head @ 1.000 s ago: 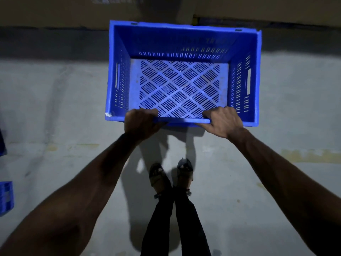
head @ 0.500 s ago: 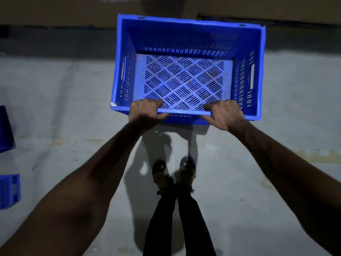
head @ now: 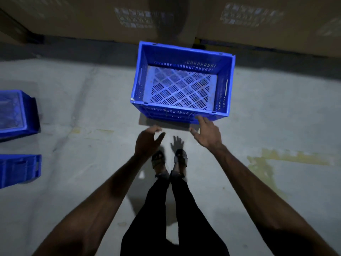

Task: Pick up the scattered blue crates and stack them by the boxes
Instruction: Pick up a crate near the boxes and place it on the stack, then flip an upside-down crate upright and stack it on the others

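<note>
Hovering just beside the blue crate [head: 184,54], left hand [head: 147,142] and right hand [head: 208,134] are spread, empty.

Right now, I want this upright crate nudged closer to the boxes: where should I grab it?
Take the crate by the handle slots high in its two short walls, left hand from the left, right hand from the right: it is upright, and both slots face outward, unobstructed.

The blue crate [head: 182,84] is moulded plastic, faintly glossy, its base and walls slotted. The floor [head: 276,117] is matt, stained concrete. The boxes [head: 258,19] look like dull brown cardboard.
</note>
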A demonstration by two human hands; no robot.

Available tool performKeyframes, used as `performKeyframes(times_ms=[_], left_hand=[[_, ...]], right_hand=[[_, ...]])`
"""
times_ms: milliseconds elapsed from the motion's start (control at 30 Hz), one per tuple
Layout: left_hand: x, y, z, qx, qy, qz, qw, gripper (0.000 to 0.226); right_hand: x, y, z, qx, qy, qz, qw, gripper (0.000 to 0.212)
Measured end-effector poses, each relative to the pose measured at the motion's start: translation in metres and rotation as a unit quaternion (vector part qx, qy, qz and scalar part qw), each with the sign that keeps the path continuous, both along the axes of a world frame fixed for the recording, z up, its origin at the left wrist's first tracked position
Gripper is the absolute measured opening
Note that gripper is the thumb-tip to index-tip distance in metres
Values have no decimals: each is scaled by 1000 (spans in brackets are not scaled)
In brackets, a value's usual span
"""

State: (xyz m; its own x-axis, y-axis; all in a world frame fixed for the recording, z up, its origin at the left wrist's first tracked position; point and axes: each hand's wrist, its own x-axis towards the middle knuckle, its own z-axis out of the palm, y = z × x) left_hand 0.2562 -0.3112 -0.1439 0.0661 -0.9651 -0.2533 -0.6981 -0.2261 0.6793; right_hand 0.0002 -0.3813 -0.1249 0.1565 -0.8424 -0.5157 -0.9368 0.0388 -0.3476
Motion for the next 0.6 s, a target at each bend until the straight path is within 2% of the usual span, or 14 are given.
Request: performKeyframes(times_ms=[100, 167, 267, 300, 367, 467, 533, 600], left_hand=[[0, 46, 48, 49, 8, 70, 996, 34], [3, 72, 75, 25, -13, 80, 996, 34], [16, 107, 103, 9, 9, 111, 994, 33], [24, 118, 106, 28, 17, 119, 992, 37], [42, 138, 107, 131, 39, 127, 982, 39], [61, 168, 100, 208, 54, 138, 967, 26], [71, 189, 99, 200, 36, 153, 967, 17], [81, 214, 98, 164, 13, 165, 973, 17]], right_hand=[[-5, 44, 41, 66, -22, -14, 998, 60], [-9, 68, 57, 103, -16, -25, 994, 57], [-15, 89, 76, 134, -13, -51, 990, 52], [-17, 92, 80, 137, -12, -49, 989, 51], [-20, 95, 87, 138, -12, -39, 990, 49], [-20, 94, 91, 137, -17, -16, 990, 43], [-18, 93, 91, 143, -18, -6, 990, 41], [-13, 93, 91, 150, -16, 2, 989, 40]])
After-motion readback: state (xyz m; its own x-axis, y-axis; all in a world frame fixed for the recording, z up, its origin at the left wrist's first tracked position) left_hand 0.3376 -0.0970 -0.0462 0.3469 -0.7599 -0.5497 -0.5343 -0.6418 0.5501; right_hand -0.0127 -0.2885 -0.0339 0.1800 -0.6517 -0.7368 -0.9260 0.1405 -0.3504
